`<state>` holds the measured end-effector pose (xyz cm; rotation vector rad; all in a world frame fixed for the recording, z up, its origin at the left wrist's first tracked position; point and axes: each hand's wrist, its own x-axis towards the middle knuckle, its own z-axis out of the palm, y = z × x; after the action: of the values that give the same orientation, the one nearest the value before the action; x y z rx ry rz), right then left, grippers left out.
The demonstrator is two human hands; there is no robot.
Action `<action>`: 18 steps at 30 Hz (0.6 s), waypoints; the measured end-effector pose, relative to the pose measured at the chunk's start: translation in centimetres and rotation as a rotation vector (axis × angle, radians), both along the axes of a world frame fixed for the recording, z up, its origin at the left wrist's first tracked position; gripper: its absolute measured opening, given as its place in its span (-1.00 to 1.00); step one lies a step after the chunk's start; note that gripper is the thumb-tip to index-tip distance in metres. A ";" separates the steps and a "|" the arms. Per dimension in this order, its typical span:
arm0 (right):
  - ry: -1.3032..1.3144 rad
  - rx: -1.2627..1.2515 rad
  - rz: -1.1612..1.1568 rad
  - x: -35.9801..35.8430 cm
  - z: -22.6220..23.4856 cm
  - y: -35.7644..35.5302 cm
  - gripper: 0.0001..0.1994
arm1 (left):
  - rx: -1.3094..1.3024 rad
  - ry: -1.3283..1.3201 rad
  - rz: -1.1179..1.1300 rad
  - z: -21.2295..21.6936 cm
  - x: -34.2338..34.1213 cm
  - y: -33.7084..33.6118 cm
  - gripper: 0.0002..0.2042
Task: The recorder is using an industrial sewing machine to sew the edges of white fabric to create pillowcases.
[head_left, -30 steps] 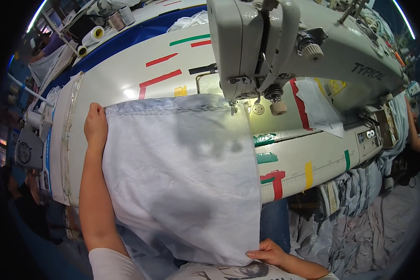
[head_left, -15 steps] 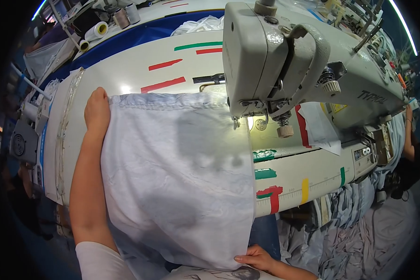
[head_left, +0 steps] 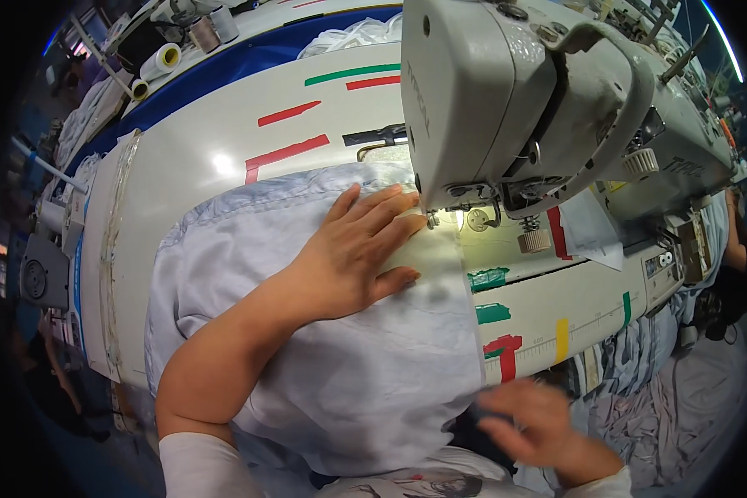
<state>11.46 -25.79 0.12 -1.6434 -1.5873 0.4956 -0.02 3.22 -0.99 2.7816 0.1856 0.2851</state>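
A pale bluish-white piece of cloth (head_left: 365, 373) with a stitched hem along its far edge lies on the sewing machine's bed and drapes toward me. My left hand (head_left: 357, 249) rests on it, palm down and fingers spread, fingertips beside the presser foot (head_left: 433, 219). The sewing machine head (head_left: 473, 108) stands over the cloth's far right corner, its lamp lighting the needle area. My right hand (head_left: 535, 422), blurred by motion, is off the cloth's near right edge; its thumb and fingers look apart, with nothing visible between them.
Coloured tape strips (head_left: 290, 158) mark the white table. A white scrap (head_left: 593, 236) lies under the machine arm. Thread cones (head_left: 205, 35) stand at the far left. Heaped grey cloth (head_left: 639, 415) hangs below the right edge. Another person's arm (head_left: 732, 228) shows at far right.
My left hand has moved right from the cloth's far left corner to beside the presser foot. My right hand has let go of the near right edge and moved right. The cloth's left side has slackened.
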 end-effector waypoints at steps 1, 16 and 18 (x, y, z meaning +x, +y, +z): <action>-0.051 0.114 -0.102 1.5 0.7 2.0 -0.78 | 0.002 0.014 -0.033 0.1 0.0 0.0 -0.56; -0.455 0.485 -0.244 9.9 -0.6 14.6 -0.76 | 0.082 0.099 -0.050 0.1 -0.7 -0.9 -0.40; -0.438 0.485 -0.251 9.9 -0.7 14.7 -0.76 | 0.097 0.102 -0.066 0.1 -0.9 -1.3 -0.40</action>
<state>21.37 -11.08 -0.61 -1.5944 -1.6051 -0.3821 -0.90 1.90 -0.89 2.8936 0.1076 0.1391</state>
